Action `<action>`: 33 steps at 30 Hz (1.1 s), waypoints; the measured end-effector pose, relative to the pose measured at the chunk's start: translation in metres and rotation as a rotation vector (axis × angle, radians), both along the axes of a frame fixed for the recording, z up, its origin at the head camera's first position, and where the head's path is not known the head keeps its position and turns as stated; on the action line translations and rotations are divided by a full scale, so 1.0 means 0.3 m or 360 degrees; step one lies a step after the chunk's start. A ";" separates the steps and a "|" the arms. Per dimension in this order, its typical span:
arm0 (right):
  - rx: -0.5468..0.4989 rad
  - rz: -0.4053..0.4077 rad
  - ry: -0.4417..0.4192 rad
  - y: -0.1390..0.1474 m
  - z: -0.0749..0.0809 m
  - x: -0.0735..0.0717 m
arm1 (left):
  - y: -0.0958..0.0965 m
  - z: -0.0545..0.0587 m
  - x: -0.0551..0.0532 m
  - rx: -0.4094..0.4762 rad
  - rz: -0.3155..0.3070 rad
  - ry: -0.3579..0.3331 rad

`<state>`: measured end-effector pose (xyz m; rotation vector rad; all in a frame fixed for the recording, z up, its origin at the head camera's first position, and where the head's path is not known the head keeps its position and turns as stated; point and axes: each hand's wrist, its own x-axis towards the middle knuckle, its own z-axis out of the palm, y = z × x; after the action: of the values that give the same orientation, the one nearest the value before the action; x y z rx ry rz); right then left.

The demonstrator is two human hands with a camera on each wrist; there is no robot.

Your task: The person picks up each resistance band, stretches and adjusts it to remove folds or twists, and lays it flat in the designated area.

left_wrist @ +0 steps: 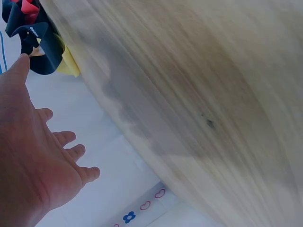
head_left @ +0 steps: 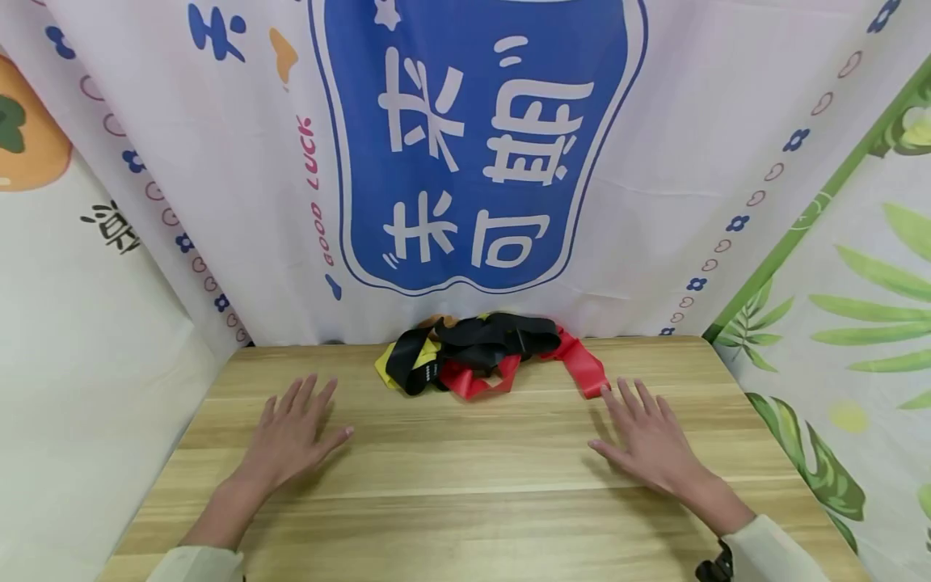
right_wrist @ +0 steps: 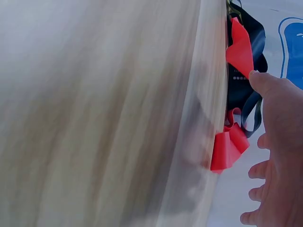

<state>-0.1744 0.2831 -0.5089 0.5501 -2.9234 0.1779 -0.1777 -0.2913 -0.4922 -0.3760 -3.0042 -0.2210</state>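
At the far edge of the wooden table lies a tangled heap of flat stretchy-looking bands. Black bands (head_left: 502, 333) lie on top, a yellow band (head_left: 385, 368) shows at the left, and a red band (head_left: 583, 368) trails out to the right. My left hand (head_left: 291, 440) is spread palm down over the left of the table, apart from the heap and holding nothing. On the right side my right hand (head_left: 647, 440) is likewise spread, its fingertips close to the end of the red band; whether they touch it I cannot tell. The right wrist view shows that red band (right_wrist: 229, 151) beyond the fingers.
The wooden tabletop (head_left: 465, 485) stretches between both hands. Behind it hangs a white printed cloth (head_left: 676, 162) with a blue panel (head_left: 465, 162). More cloth walls stand at the left (head_left: 87, 339) and the right (head_left: 858, 307), close to the table's sides.
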 end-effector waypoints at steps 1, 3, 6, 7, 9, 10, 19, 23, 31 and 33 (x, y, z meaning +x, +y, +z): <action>-0.0008 0.0005 0.0002 -0.006 0.000 -0.003 | 0.003 0.001 -0.003 0.0002 -0.0005 0.0001; -0.0022 0.0012 -0.0007 -0.018 0.001 -0.009 | 0.009 0.004 -0.009 0.0007 -0.0015 0.0004; -0.0047 0.0026 -0.0009 -0.039 0.005 -0.020 | 0.017 0.008 -0.016 0.0019 -0.0026 0.0005; -0.0055 0.0033 -0.0004 -0.047 0.006 -0.024 | 0.021 0.010 -0.019 0.0025 -0.0030 0.0008; -0.0073 0.0053 0.0017 -0.063 0.010 -0.032 | 0.028 0.016 -0.027 0.0039 -0.0042 0.0019; -0.0083 0.0064 0.0030 -0.071 0.012 -0.036 | 0.031 0.018 -0.032 0.0046 -0.0045 0.0018; -0.0143 0.0148 0.0031 -0.150 0.039 -0.063 | 0.064 0.045 -0.095 0.0046 -0.0072 -0.0008; -0.0156 0.0193 0.0062 -0.188 0.049 -0.076 | 0.086 0.061 -0.124 0.0047 -0.0090 0.0021; -0.0189 0.0245 0.0043 -0.270 0.060 -0.105 | 0.120 0.072 -0.186 0.0189 -0.0122 -0.0031; -0.0220 0.0262 0.0039 -0.289 0.062 -0.113 | 0.128 0.070 -0.204 0.0227 -0.0123 -0.0045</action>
<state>-0.2082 0.1966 -0.4902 0.7641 -2.8138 0.3874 -0.2390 -0.2529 -0.4713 -0.4784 -2.9810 -0.4477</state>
